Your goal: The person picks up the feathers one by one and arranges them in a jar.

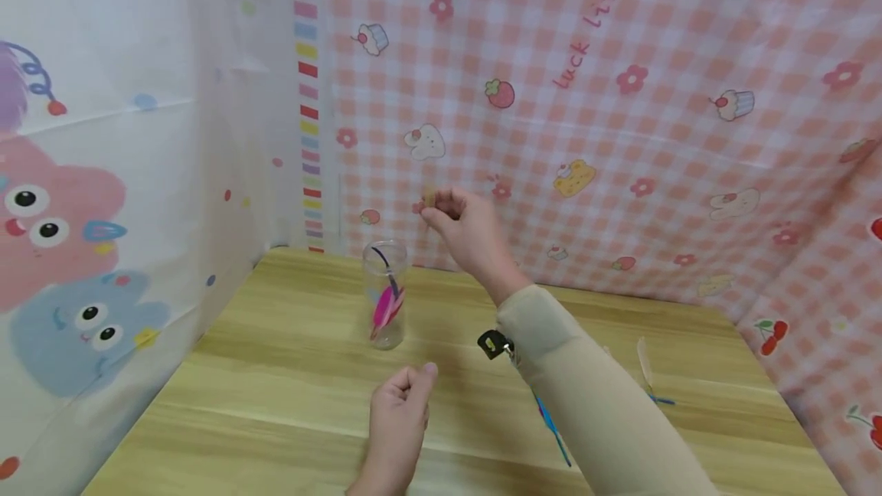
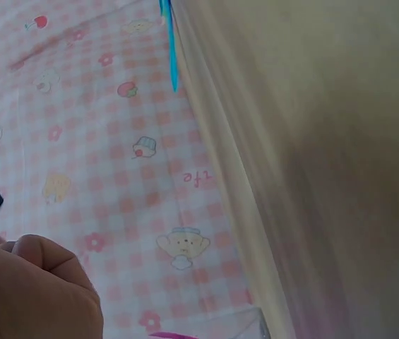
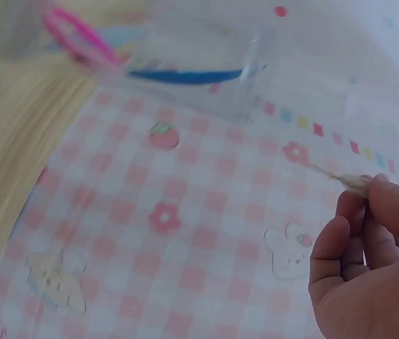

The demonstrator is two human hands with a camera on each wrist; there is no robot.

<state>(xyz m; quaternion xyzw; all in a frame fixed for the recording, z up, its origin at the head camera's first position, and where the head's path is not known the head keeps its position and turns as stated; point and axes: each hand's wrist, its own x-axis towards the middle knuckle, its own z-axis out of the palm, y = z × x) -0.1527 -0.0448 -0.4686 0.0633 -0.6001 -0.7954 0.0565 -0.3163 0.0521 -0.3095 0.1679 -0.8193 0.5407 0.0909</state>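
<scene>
My right hand (image 1: 472, 232) is raised past the jar, in front of the checked cloth. Its thumb and fingertips pinch a small pale yellow feather (image 3: 354, 183), whose thin tip points toward the jar in the right wrist view. A clear jar (image 1: 375, 331) stands upright on the table and holds a pink feather (image 1: 386, 308) and a dark blue feather (image 3: 188, 76). Nearer to me, my left hand (image 1: 400, 416) hovers over the table in front of the jar. Its fingers are loosely curled, with nothing seen in them.
On the wooden table (image 1: 276, 373), a blue feather (image 1: 551, 423) lies partly behind my right sleeve. Farther right are a white feather (image 1: 644, 362) and another blue piece (image 1: 663, 401). A black tag (image 1: 492, 344) hangs by the sleeve. Printed cloths wall the table's back and sides.
</scene>
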